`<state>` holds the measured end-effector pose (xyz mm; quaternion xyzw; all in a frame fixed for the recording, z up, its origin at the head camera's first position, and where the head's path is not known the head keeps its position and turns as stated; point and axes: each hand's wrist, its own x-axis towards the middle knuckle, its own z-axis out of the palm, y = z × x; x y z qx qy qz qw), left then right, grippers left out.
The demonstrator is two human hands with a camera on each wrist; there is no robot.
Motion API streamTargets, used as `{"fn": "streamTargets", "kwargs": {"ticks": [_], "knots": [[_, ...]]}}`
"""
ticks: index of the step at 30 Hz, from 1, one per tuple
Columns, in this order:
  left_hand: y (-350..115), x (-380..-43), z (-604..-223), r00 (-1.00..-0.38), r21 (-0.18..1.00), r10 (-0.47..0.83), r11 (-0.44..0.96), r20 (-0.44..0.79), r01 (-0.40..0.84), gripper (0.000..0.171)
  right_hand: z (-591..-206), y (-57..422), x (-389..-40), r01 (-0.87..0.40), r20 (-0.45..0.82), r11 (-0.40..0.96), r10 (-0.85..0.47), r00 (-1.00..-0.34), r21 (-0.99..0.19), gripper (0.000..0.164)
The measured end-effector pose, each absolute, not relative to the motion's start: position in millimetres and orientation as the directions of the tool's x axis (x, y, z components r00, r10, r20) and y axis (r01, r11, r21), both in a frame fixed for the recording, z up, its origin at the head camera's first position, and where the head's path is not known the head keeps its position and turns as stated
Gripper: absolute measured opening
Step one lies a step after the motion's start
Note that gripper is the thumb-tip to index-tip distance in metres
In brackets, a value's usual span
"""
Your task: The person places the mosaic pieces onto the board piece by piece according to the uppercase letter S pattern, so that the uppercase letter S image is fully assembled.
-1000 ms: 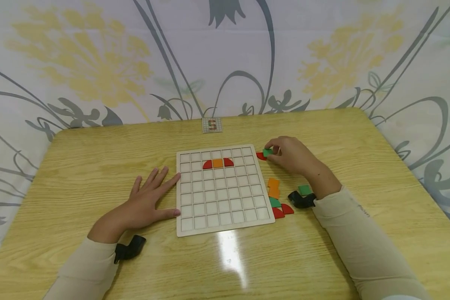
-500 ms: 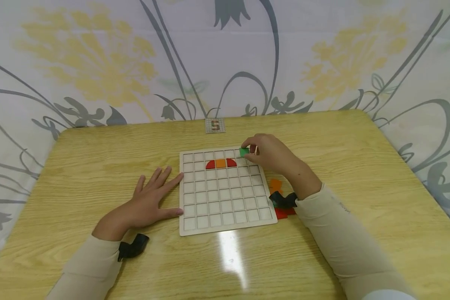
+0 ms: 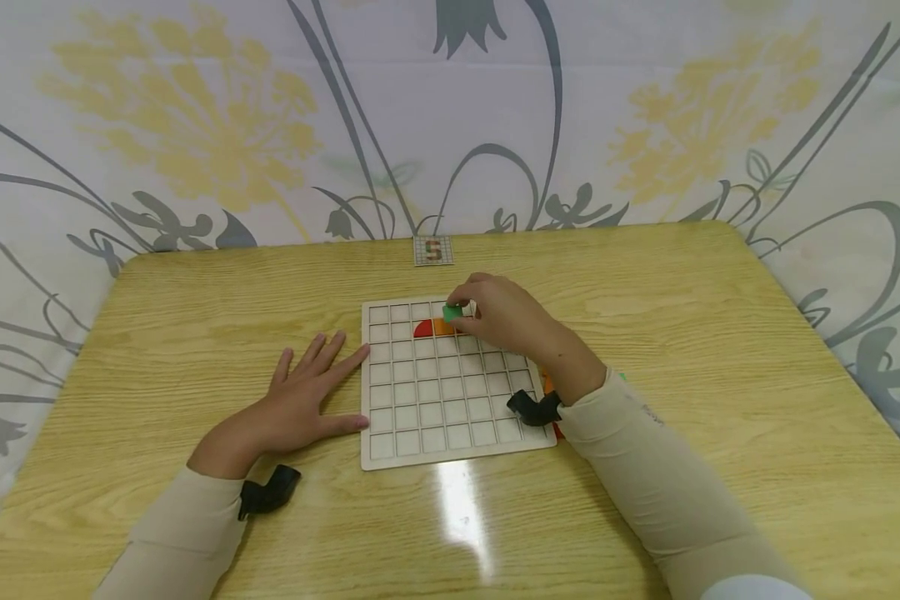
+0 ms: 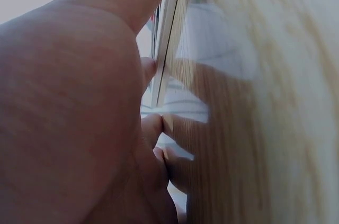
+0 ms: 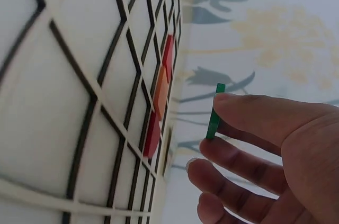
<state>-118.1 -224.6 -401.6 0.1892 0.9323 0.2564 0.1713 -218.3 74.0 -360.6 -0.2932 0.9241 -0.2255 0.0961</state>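
Observation:
A white grid board (image 3: pixel 450 408) lies on the wooden table (image 3: pixel 645 275). In its second row sit a red quarter-round piece (image 3: pixel 422 329) and an orange square (image 3: pixel 442 328), partly hidden by my right hand (image 3: pixel 495 317). That hand pinches a small green square piece (image 3: pixel 452 313) just above the board's top rows; the right wrist view shows the green piece (image 5: pixel 214 118) held on edge between fingertips, clear of the grid board (image 5: pixel 79 102). My left hand (image 3: pixel 300 400) lies flat on the table, fingertips touching the board's left edge.
A small pattern card (image 3: pixel 432 250) lies at the table's far edge. Spare pieces beside the board's right edge are mostly hidden under my right forearm (image 3: pixel 645 467). A flowered cloth (image 3: pixel 195 125) backs the table.
My right hand carried the green piece leftward from beside the board's right edge to above its top rows. The left hand stayed flat.

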Motion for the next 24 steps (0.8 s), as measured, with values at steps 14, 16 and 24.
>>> {"fn": "streamTargets", "kwargs": {"ticks": [14,16,24], "knots": [[-225,-118,-402,-0.871,0.528,0.437,0.806,-0.226,0.267,0.092,-372,47,-200,-0.55,-0.098,0.732,-0.632,-0.769,-0.403,0.024],[-225,-119,-402,-0.871,0.526,0.437,0.806,-0.225,0.269,0.092,-373,45,-198,-0.554,-0.092,0.73,-0.634,-0.768,-0.399,0.023],[-225,-119,-402,-0.868,0.526,0.442,0.805,-0.225,0.273,0.092,-377,45,-197,-0.566,-0.072,0.714,-0.645,-0.761,-0.411,0.017]]}}
